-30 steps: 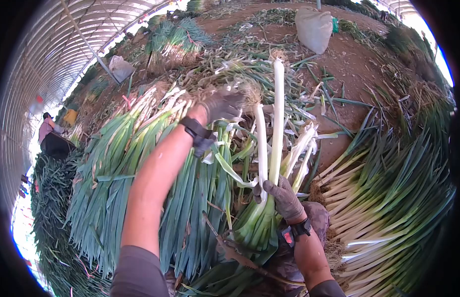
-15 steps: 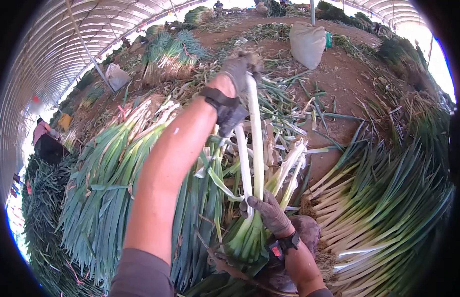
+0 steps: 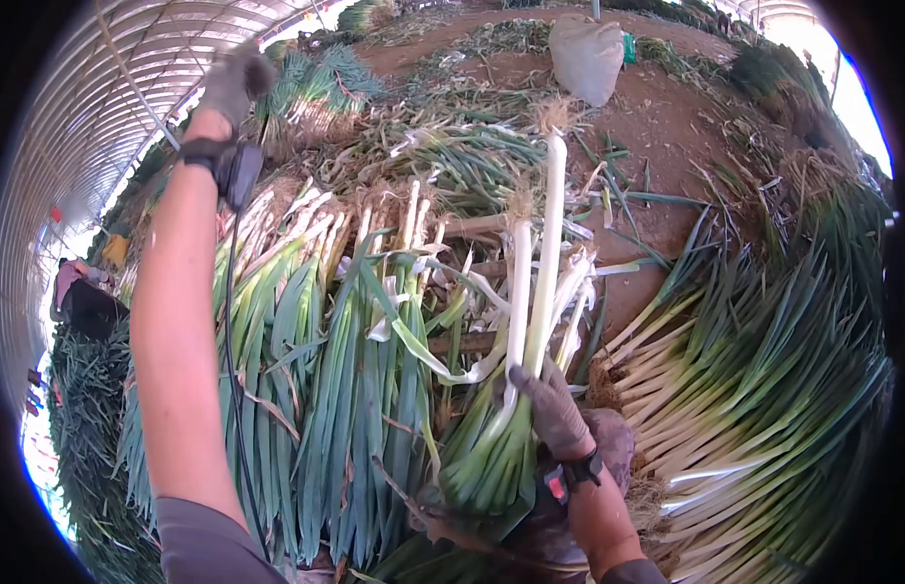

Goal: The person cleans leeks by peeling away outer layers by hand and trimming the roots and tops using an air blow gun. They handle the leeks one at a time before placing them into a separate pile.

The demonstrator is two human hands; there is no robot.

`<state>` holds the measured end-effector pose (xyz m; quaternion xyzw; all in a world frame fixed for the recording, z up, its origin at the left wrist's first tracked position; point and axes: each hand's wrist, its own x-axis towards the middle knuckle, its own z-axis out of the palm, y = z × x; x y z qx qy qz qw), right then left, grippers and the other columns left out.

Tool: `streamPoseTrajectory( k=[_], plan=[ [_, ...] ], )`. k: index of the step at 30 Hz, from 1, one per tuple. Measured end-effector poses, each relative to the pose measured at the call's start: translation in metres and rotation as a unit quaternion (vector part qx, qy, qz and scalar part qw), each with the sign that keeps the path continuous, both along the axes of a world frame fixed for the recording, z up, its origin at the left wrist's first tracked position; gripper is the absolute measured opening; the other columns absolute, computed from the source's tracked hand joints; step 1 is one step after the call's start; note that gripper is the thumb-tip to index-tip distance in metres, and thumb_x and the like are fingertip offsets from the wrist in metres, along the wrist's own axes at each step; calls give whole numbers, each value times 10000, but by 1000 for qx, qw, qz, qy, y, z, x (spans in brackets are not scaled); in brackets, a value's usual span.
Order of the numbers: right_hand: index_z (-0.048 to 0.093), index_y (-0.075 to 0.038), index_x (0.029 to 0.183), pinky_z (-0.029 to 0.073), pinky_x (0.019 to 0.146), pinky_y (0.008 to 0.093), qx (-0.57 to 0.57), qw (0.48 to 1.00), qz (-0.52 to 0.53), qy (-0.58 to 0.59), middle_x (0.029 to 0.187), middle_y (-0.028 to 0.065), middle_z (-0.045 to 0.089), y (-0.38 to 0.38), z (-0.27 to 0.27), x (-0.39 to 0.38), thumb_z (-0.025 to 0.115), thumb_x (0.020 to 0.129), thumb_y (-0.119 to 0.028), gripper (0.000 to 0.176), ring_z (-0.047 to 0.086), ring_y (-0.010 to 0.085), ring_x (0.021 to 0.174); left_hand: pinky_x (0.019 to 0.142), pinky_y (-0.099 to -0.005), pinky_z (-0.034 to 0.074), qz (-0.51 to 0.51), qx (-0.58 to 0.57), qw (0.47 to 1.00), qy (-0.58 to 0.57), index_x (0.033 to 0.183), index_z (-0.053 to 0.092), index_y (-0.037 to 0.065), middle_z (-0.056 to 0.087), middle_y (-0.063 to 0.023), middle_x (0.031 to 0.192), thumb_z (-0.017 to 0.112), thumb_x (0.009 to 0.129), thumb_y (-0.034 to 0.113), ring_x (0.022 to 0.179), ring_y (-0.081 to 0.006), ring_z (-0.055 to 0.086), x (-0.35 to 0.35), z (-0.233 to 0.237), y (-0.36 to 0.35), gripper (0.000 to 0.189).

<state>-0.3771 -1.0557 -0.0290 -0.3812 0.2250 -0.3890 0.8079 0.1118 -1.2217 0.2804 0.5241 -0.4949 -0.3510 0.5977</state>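
Observation:
My right hand (image 3: pixel 554 414), in a grey glove, is closed around two large green onions (image 3: pixel 543 263) where the white stalks meet the green leaves. They stand nearly upright, with their whitish roots at the top and their leaves fanned out below the hand. My gloved left hand (image 3: pixel 234 90) is raised at the upper left, apart from the onions. Motion smears its fingers, so whether they are open or closed does not show. Pale peeled skins (image 3: pixel 571 297) hang just behind the held stalks.
A row of green onions (image 3: pixel 316 360) lies at the left, roots away from me. Another large pile (image 3: pixel 754 409) spreads on the right. Farther off are a pale sack (image 3: pixel 587 63), a standing onion bundle (image 3: pixel 321 97) and leaf scraps on brown soil. A person (image 3: pixel 82 292) is at far left.
My left hand has moved off the root ends, up and to the left. The held onions have shifted slightly right in view, and their roots are now uncovered. My right hand keeps its grip.

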Motion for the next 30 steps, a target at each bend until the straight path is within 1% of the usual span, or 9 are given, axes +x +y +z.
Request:
streamPoseTrajectory(
  k=[1,2,4,6,9,13,23,28,30],
  plan=[
    [570,-24,1092,510,649,263,-27,999,4,29,844,30,624,-8,-4,2,639,974,-269,280,602,115,725,796,-325,534,-233,143,929,250,1025,640,88,654,-75,893,655,913,213,869,-188,643,26,-44,-18,168],
    [565,-27,1090,511,640,261,-18,999,2,32,837,28,620,-11,-6,8,638,974,-267,277,604,113,717,872,-353,484,-251,198,929,189,1117,572,60,593,-119,1018,675,852,328,981,-225,581,6,-72,-7,391],
    [553,-32,1092,514,622,257,-6,1000,-3,31,827,23,611,-8,-7,18,636,975,-262,271,605,111,698,1023,-407,385,-29,226,871,-436,1302,438,2,471,-205,1268,716,729,557,1205,-297,457,-94,-139,47,844],
    [535,-39,1105,520,607,261,-8,999,-11,30,829,24,609,-2,-4,26,638,974,-252,270,609,113,675,1175,-462,286,-64,240,848,-468,1487,303,-56,349,-292,1518,756,607,785,1430,-370,333,-177,-210,95,1299],
    [535,-40,1190,517,675,254,-29,1000,0,-9,883,16,623,0,-9,27,633,978,-260,321,610,106,762,1030,-336,435,-326,169,927,-82,1386,483,61,604,-105,1236,670,850,639,1192,-196,548,-273,-258,156,811],
    [527,-33,1307,487,886,267,-64,997,-29,32,1122,4,614,4,-13,20,611,997,-211,367,567,91,997,771,-239,477,-234,215,933,166,1129,656,12,648,8,931,668,954,401,872,-82,581,-309,-304,164,428],
    [412,12,1328,523,777,392,-294,918,-64,257,968,194,669,32,29,36,599,993,-295,491,671,250,899,777,-387,613,-196,71,964,163,1179,588,22,717,-185,1044,724,891,398,900,-271,722,-302,-158,137,493],
    [432,-8,1308,507,787,514,-498,770,-1,399,1028,295,642,26,96,33,649,928,-429,608,649,445,943,645,-355,587,-227,43,966,115,1096,582,49,656,-72,798,765,855,384,681,-204,658,-281,-117,143,452],
    [468,1,1281,517,792,500,-590,706,-152,361,998,262,651,9,127,27,782,786,-465,749,656,437,919,600,-318,579,-223,-26,970,97,1036,594,53,651,-51,785,767,852,392,652,-163,647,-259,-73,146,423]
  ],
)
